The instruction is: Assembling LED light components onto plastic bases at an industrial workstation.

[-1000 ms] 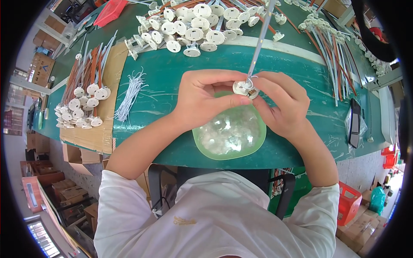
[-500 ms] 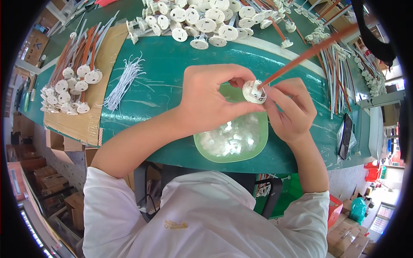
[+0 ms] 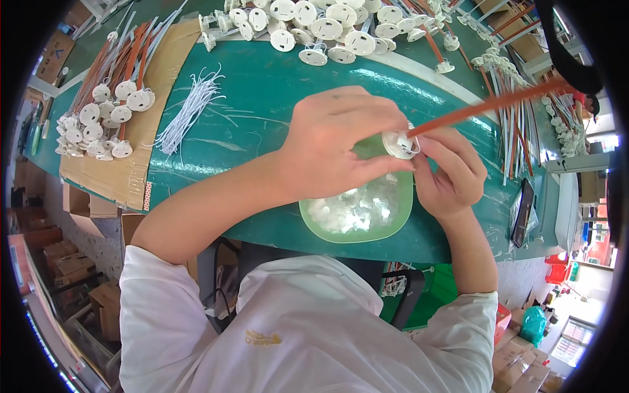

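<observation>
Above a light green bowl (image 3: 359, 237), my left hand (image 3: 337, 144) grips a white round plastic base (image 3: 397, 145) between its thumb and fingers. A long orange-brown strip (image 3: 485, 109) rises from the base toward the upper right. My right hand (image 3: 452, 171) is closed at the base's right edge, thumb and fingertips pinched beside a thin loop on it. Whether those fingertips hold the loop or only the base's edge is hard to see. Shiny clear little pieces (image 3: 357, 208) lie in the bowl, partly covered by my left hand.
A bundle of thin white ties (image 3: 190, 111) lies left of my hands on the green table (image 3: 255, 85). Cardboard (image 3: 118, 180) further left bears white bases with strips (image 3: 98, 124). More white bases (image 3: 327, 27) crowd the far side. A dark flat object (image 3: 522, 213) sits at the right edge.
The strip has tipped lower toward the right as the base turned. My left fingers have shifted over the base's top edge. The whole view has moved slightly.
</observation>
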Action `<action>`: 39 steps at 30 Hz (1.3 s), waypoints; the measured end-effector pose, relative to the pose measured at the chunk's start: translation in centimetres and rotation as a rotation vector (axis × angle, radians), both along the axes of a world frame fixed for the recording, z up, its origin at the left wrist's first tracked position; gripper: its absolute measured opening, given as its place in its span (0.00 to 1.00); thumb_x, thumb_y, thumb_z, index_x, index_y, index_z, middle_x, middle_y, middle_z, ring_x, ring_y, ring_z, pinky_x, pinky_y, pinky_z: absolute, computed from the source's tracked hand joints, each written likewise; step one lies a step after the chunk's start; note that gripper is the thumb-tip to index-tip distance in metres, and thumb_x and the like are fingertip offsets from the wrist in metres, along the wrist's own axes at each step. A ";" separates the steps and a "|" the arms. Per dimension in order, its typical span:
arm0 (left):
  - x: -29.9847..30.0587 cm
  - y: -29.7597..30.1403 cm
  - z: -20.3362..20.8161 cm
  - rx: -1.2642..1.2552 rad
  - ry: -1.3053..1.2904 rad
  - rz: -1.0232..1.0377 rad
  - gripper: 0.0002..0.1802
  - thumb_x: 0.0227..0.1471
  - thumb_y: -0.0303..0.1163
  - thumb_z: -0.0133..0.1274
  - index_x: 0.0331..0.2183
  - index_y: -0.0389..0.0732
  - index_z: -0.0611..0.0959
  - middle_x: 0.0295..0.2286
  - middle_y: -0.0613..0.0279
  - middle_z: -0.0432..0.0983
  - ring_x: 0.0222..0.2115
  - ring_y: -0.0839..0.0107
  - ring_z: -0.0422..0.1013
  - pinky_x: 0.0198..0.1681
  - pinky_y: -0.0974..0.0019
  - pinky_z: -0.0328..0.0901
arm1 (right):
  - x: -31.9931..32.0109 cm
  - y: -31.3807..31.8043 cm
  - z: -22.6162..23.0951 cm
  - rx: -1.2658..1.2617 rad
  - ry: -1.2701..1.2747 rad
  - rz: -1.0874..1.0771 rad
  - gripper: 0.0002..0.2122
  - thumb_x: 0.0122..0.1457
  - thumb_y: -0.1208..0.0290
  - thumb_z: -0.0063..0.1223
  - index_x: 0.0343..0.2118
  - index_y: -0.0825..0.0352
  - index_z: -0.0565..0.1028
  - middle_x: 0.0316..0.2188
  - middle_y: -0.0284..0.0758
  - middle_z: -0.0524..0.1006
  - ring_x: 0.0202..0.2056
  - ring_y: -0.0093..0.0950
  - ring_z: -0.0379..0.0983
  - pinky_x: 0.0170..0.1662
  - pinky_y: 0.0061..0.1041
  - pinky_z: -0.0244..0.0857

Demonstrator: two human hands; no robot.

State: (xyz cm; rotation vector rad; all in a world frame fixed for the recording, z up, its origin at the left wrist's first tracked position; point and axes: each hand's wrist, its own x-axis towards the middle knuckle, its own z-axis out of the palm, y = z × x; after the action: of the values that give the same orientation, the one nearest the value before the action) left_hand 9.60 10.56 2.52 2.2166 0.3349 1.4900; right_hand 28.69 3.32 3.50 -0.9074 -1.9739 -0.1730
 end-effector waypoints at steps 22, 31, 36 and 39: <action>-0.5 -0.8 1.6 -0.377 0.043 -0.139 0.32 0.41 0.32 0.70 0.46 0.34 0.75 0.29 0.61 0.78 0.29 0.79 0.70 0.36 0.74 0.66 | 0.8 0.0 0.0 0.038 -0.007 0.006 0.15 0.43 0.89 0.63 0.37 0.76 0.79 0.36 0.48 0.79 0.35 0.33 0.77 0.32 0.22 0.72; 0.5 0.8 -0.3 -0.566 -0.231 -0.410 0.13 0.48 0.24 0.63 0.36 0.30 0.79 0.31 0.63 0.79 0.29 0.83 0.70 0.30 0.79 0.63 | -1.4 -1.8 2.7 -0.445 -0.201 -0.167 0.05 0.48 0.77 0.64 0.28 0.67 0.79 0.24 0.36 0.77 0.25 0.31 0.74 0.31 0.25 0.66; 0.3 1.0 0.2 -0.485 -0.144 -0.125 0.12 0.49 0.26 0.63 0.34 0.31 0.79 0.27 0.65 0.78 0.26 0.85 0.69 0.27 0.79 0.62 | -2.2 -1.6 2.2 -0.464 -0.339 0.337 0.08 0.43 0.79 0.65 0.29 0.69 0.80 0.29 0.36 0.78 0.28 0.29 0.73 0.30 0.23 0.67; 0.1 1.7 -0.8 -0.439 -0.151 -0.161 0.11 0.49 0.27 0.64 0.31 0.31 0.79 0.24 0.68 0.75 0.25 0.86 0.67 0.25 0.78 0.62 | -3.2 -2.1 0.6 -0.498 -0.302 0.396 0.13 0.37 0.81 0.64 0.31 0.69 0.80 0.34 0.35 0.76 0.33 0.33 0.70 0.31 0.26 0.65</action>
State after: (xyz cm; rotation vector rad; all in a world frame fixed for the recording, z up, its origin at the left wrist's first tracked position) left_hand 9.68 12.25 1.67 1.7353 0.3827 1.3370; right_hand 25.50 1.21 4.09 -0.8025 -2.4939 0.4523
